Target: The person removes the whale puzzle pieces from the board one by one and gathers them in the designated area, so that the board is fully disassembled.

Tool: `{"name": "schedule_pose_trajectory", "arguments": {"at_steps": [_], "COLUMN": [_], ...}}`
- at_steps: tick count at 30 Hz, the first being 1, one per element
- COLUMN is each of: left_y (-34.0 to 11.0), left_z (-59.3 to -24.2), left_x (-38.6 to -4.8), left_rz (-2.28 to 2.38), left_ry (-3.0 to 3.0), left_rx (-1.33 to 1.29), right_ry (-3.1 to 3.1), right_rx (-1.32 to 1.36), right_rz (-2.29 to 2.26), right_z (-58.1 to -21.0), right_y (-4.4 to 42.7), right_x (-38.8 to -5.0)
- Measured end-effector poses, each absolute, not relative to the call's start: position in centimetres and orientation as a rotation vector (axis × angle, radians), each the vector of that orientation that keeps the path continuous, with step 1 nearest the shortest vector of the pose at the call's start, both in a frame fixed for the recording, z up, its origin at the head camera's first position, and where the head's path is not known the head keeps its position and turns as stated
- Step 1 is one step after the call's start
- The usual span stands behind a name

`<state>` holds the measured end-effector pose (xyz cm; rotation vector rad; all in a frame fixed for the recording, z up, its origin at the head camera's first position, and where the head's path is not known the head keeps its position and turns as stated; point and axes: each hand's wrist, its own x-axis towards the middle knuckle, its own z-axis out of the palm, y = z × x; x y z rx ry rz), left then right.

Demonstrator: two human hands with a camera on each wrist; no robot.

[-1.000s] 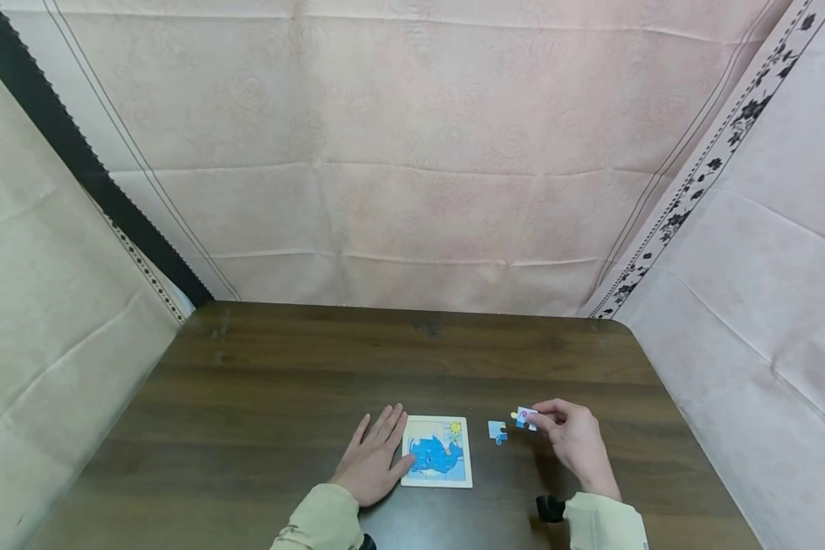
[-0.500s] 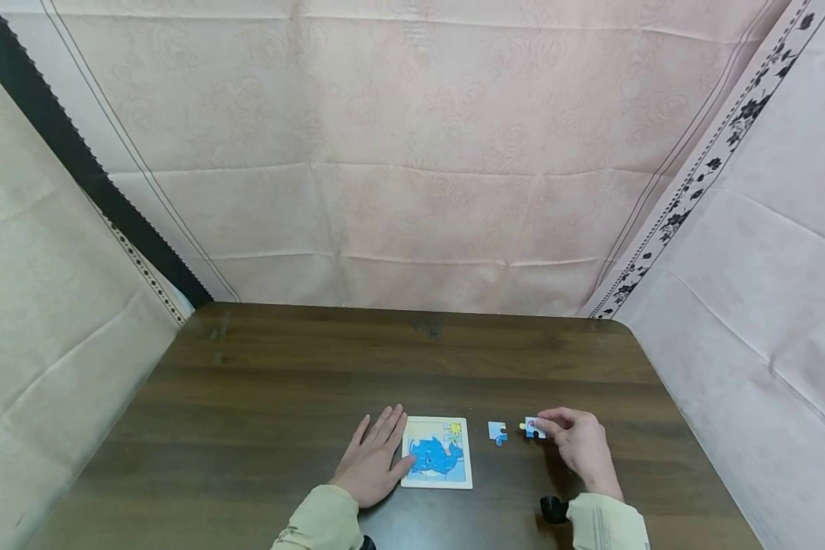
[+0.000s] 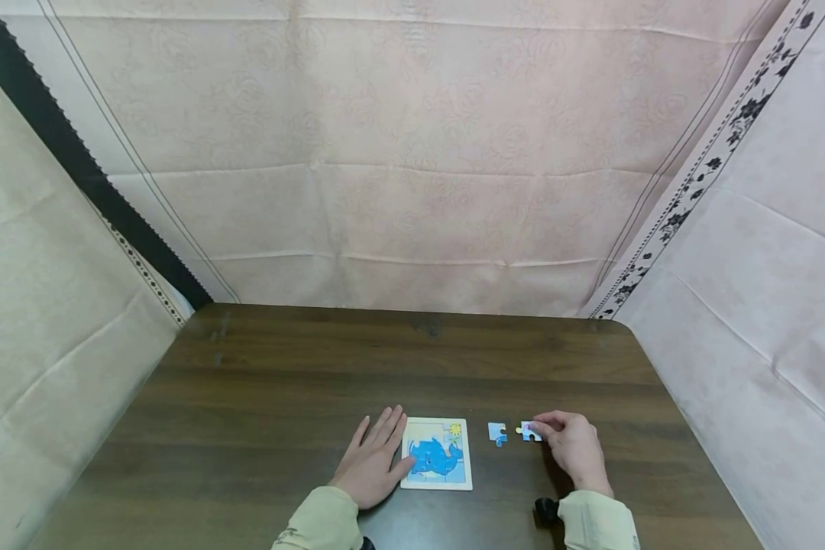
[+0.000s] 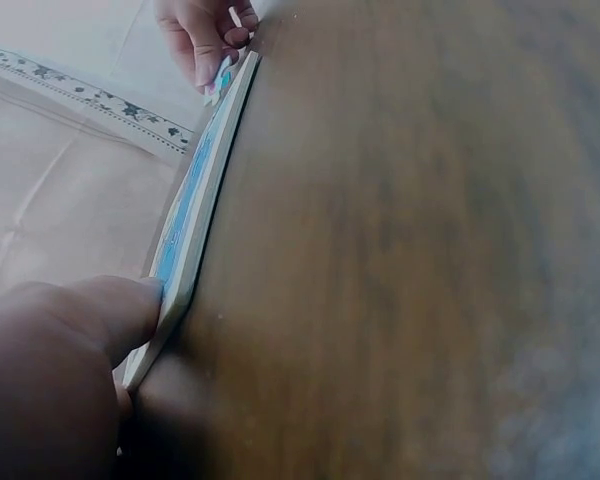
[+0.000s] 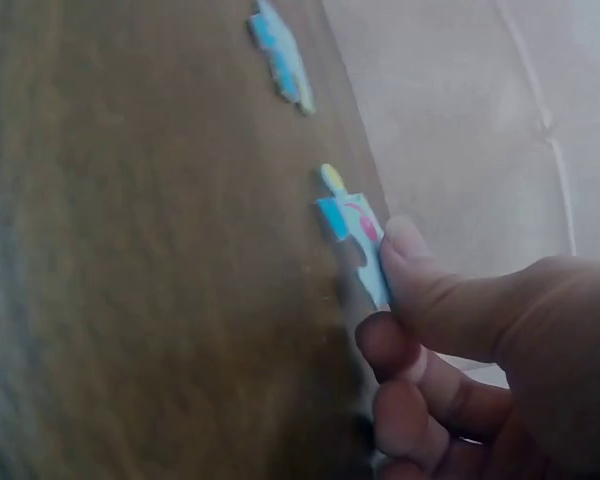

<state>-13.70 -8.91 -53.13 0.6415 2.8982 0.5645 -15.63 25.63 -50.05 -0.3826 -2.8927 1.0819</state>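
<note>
A puzzle board (image 3: 435, 462) with a blue whale picture and a pale frame lies on the table. My left hand (image 3: 373, 466) rests flat at its left side, fingers straight, and the thumb (image 4: 130, 300) lies on the frame's edge. Between thumb and fingertips, my right hand (image 3: 577, 451) pinches a puzzle piece (image 5: 360, 235) with a pink mark, a blue patch and a yellow tab. A second puzzle piece (image 3: 497, 432), pale and blue, lies between the board and the held piece. Fingers hide the held piece's right edge.
The brown wooden table (image 3: 247, 397) has a back edge against a pale cloth wall (image 3: 412, 191). More cloth hangs on the left and right sides, with a black floral band (image 3: 681, 214) at the right.
My right hand with its puzzle piece shifts right and nearer to me, then slightly back left, ending lower than at first. My left hand, the board and the loose piece stay put.
</note>
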Motion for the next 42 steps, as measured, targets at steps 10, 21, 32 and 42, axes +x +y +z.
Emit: {"name": "schedule_pose_trajectory", "arguments": {"at_steps": [10,21,32,42], "left_y": [-8.9,-8.9,-8.8,-8.9], "left_z": [-53.4,-53.6,-52.5,-53.0], "left_x": [-13.7,-13.8,-13.5,-13.6], "left_rz": [0.569,0.557,0.531,0.584], "left_ry": [2.912,2.918,2.907,2.909], "left_rx": [0.648,0.642,0.639,0.652], "right_ry": [-2.95,-2.979,-2.997,-2.988], "right_rx": [-0.448,-0.456,-0.43,-0.44], "right_rz": [1.002,0.964,0.891,0.906], "right_z": [-50.0,-49.5,-49.5,-49.5], "right_y": [25.4,25.2,25.0,24.8], "right_x": [-15.7,-15.5,-15.5,-15.3]}}
